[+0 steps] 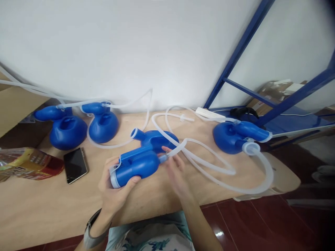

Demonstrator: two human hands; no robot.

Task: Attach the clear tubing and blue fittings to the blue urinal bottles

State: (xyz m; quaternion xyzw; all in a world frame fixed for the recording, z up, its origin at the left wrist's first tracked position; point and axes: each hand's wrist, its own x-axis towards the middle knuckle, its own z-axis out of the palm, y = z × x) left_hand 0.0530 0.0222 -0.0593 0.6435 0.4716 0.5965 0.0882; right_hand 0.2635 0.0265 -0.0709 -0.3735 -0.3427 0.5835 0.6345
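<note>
My left hand (115, 190) is wrapped round a blue plastic device (138, 164) at its grey-capped end, held just above the wooden table (52, 205). My right hand (176, 172) pinches a clear flexible tube (183, 144) where it meets the small nozzle at the device's other end. The tube loops away over the table to the right. Behind the held device lies another blue part (154, 137) with an open spout.
Two blue bulb-shaped devices (68, 130) (103, 125) with tubes stand at the back left, and another (235, 134) at the right with a thick hose. A black phone (75, 165) and a red-yellow packet (31, 164) lie at the left. A blue metal frame (261, 94) stands at the right.
</note>
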